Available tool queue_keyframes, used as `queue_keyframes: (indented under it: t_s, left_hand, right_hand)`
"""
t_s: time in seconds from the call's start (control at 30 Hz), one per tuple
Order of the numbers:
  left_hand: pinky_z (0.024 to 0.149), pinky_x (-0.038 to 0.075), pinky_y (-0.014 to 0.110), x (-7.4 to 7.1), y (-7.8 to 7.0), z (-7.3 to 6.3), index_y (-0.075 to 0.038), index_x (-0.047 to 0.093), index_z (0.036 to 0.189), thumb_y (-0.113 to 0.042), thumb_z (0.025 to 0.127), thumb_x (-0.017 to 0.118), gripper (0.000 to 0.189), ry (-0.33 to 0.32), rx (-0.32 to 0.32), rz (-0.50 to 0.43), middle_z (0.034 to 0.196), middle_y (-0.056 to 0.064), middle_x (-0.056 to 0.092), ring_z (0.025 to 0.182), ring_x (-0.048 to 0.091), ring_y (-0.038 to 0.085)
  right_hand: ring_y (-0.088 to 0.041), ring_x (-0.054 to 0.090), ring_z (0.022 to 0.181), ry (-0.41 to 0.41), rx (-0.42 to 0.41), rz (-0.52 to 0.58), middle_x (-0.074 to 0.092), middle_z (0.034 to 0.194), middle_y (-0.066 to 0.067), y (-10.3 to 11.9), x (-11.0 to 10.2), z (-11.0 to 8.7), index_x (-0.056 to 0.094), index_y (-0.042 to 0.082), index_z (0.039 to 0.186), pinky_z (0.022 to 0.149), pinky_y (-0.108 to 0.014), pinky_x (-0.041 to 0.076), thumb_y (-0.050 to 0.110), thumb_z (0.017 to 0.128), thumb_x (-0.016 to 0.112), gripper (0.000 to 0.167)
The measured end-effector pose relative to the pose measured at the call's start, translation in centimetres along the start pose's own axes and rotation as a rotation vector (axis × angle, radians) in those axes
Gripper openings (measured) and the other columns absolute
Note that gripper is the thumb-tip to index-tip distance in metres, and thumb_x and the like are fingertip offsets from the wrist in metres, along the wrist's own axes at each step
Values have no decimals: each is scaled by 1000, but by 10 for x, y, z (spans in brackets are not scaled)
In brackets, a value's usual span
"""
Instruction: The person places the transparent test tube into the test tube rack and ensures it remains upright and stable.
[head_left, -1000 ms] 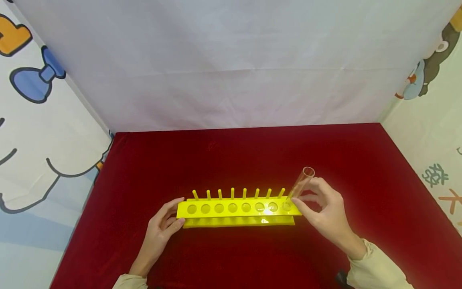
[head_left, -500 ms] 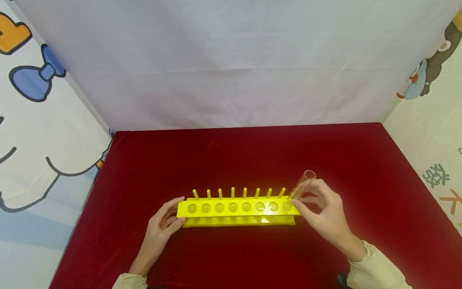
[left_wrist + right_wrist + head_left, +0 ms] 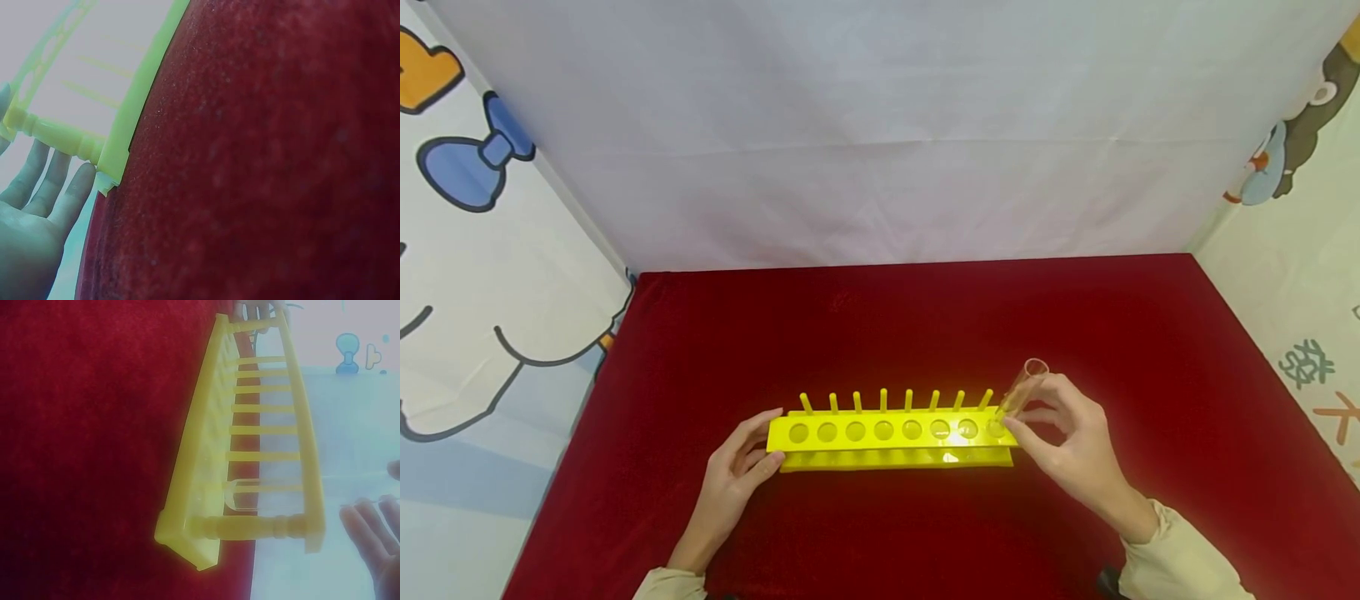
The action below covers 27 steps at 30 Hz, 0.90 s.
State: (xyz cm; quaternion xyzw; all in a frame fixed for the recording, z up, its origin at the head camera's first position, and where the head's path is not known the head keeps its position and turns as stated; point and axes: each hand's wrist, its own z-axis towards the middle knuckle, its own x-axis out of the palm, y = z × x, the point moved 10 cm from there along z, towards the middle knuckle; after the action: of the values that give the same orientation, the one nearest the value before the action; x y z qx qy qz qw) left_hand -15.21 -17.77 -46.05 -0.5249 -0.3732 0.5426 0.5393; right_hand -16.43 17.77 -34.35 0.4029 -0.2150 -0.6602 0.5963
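A yellow test tube rack (image 3: 895, 442) stands on the red cloth, with a row of round holes and a row of pegs behind them. My left hand (image 3: 733, 471) grips its left end; in the left wrist view the fingers (image 3: 78, 184) lie against the end post. Between thumb and fingers, my right hand (image 3: 1071, 437) pinches a clear test tube (image 3: 1024, 388) at the rightmost hole. The tube leans right in the head view. Its rounded bottom (image 3: 240, 495) shows below the rack's top plate in the right wrist view, close to the lower plate.
Red cloth (image 3: 887, 333) covers the table around the rack. A pale curtain (image 3: 880, 167) hangs behind the table, and printed cloths with cartoon figures flank both sides. A small dark object (image 3: 1108, 581) shows beside the right sleeve (image 3: 1183, 550).
The test tube's rim has sunk slightly, and at the end shifted a little left, with my right hand following. The rack and my left hand have stayed in place.
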Motion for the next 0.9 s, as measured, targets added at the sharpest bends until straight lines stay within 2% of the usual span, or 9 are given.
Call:
queue_keyframes:
  t_s: [0.2,0.47,0.9]
  left_hand:
    - [78,52,24,0,0,0,-2,43,138,-3,93,58,48,-2,0,-1,124,13,52,104,59,16]
    - [80,51,23,0,-2,0,-2,43,138,-3,93,58,48,-4,5,-3,123,13,53,106,56,16]
    - [81,51,22,1,-4,0,-2,43,138,-2,93,58,48,-8,16,1,123,13,52,106,56,16]
  right_hand:
    - [-15,63,84,13,2,-29,60,88,-12,11,4,3,57,-7,96,69,-25,55,-29,58,70,45]
    - [-13,62,85,24,17,-49,61,90,-8,-6,5,-5,59,-2,100,69,-25,55,-26,59,73,50]
    - [-14,63,85,31,20,-39,62,90,-8,-9,7,-8,59,0,100,70,-25,55,-23,62,74,46]
